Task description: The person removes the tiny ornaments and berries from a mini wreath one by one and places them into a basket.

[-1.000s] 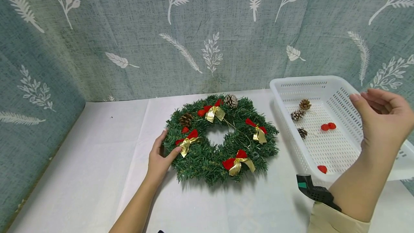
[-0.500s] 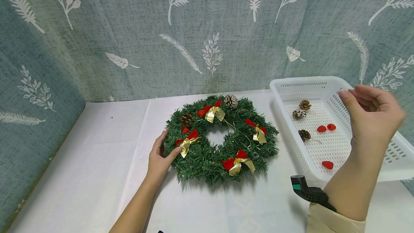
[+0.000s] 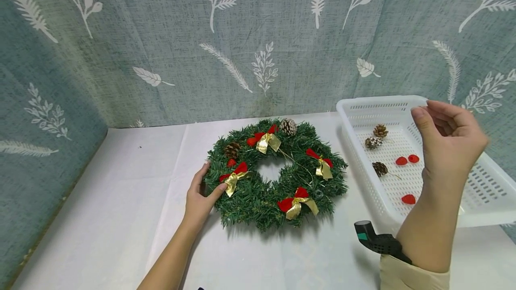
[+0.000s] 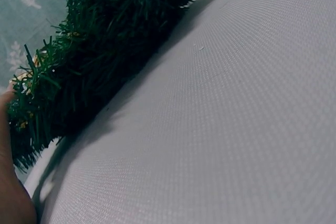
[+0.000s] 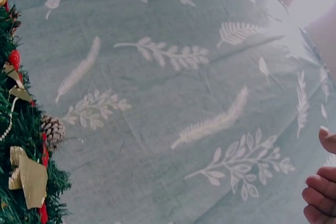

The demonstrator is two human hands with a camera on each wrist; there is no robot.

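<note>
In the head view, a green Christmas wreath (image 3: 258,209) lies on the white-covered table, decorated with red-and-gold bows (image 3: 296,202), pine cones (image 3: 288,126) and red berries (image 3: 231,163). My left hand (image 3: 203,198) holds its left edge, thumb on top beside a bow and fingers round the outer side. The left wrist view shows the underside of the wreath (image 4: 105,51) tilted up off the cloth. Raised over the white basket (image 3: 350,133), my right hand (image 3: 453,138) has loosely bent fingers. The right wrist view shows a gap between thumb and fingers, with nothing held.
Inside the basket lie several pine cones (image 3: 373,142) and red berries (image 3: 409,199); my right forearm covers part of it. A leaf-patterned curtain (image 3: 177,84) hangs behind the table. A black camera (image 3: 379,240) is strapped to my right wrist.
My right hand has moved left across the basket, uncovering more of its right side. The left hand and the wreath have stayed in place.
</note>
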